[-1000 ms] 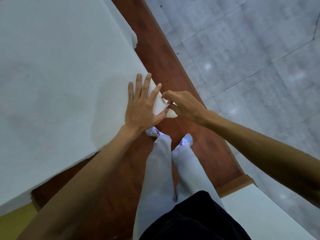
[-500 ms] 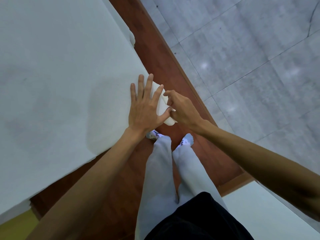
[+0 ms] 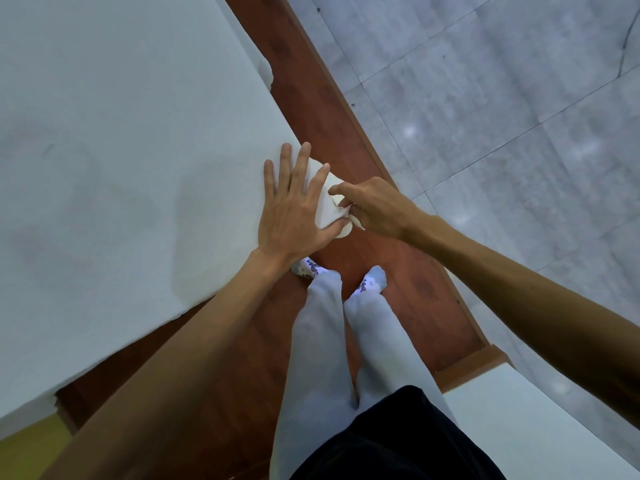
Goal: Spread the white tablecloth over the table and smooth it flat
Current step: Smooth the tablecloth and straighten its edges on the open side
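The white tablecloth (image 3: pixel 114 140) covers the table across the left and top of the head view; the table surface itself is hidden under it. My left hand (image 3: pixel 294 209) lies flat with fingers spread on the cloth at the near corner. My right hand (image 3: pixel 372 206) is beside it, its fingers pinching the folded cloth corner (image 3: pixel 329 209) that hangs over the table edge.
A red-brown wooden floor strip (image 3: pixel 332 109) runs along the table's right edge, with grey floor tiles (image 3: pixel 502 98) beyond it. My legs in light trousers (image 3: pixel 329 341) stand close to the corner. A white surface (image 3: pixel 519 417) sits at the lower right.
My right hand has shifted slightly, its fingers working over the folded corner. My left hand stays pressed flat on the cloth.
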`<control>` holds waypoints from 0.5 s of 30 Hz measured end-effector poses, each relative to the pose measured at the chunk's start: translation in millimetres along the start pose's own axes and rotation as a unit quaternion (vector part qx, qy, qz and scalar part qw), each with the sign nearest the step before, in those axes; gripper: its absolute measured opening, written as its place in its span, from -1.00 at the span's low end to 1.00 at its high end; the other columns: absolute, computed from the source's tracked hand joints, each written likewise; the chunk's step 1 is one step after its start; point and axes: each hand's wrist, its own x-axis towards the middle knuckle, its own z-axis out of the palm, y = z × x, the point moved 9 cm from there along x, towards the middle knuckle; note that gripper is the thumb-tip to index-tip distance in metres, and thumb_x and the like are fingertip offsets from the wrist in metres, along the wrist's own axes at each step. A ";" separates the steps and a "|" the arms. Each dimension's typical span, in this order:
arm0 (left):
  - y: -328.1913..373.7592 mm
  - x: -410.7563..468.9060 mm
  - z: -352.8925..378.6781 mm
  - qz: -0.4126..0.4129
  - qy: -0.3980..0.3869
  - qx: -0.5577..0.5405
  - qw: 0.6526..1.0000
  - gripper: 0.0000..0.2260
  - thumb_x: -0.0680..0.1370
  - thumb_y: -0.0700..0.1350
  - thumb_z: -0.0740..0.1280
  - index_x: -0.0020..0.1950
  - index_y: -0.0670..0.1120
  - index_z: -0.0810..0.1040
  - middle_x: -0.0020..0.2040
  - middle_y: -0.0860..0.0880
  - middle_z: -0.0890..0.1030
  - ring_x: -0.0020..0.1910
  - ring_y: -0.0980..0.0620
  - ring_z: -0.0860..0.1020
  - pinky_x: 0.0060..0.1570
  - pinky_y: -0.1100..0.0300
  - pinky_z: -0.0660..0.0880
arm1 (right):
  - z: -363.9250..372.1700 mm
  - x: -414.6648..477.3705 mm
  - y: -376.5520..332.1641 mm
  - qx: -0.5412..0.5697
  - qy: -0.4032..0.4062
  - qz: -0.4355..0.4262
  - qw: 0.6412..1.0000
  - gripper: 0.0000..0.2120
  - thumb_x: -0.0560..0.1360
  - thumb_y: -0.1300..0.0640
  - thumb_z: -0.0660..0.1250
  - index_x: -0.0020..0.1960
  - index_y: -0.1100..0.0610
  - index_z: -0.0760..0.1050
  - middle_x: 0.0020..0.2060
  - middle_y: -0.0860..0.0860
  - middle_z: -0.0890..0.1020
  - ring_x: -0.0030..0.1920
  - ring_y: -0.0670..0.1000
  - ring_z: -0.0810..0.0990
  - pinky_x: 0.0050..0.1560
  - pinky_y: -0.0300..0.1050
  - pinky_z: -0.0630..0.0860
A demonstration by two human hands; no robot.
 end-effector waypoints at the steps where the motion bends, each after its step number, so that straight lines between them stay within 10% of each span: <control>1: 0.0 0.2 0.2 -0.002 0.002 0.003 1.000 -0.23 0.51 0.44 0.14 0.57 -0.02 0.31 0.63 -0.20 0.10 0.62 -0.28 0.01 0.54 -0.31 -0.02 | 1.6 0.1 -0.1 0.006 0.000 0.004 1.000 -0.58 0.49 0.45 0.32 0.33 0.28 0.49 0.01 0.20 0.73 -0.05 0.18 0.74 -0.07 -0.14 0.59; 15: 1.0 -1.0 -4.1 0.000 0.007 -0.005 1.000 -0.22 0.50 0.45 0.10 0.56 -0.03 0.31 0.63 -0.20 0.09 0.62 -0.28 0.00 0.55 -0.27 -0.08 | -0.8 -2.3 1.7 0.049 0.036 0.015 0.998 -0.70 0.42 0.36 0.47 0.14 0.27 0.62 -0.11 0.11 0.74 -0.18 0.07 0.71 -0.18 -0.19 0.60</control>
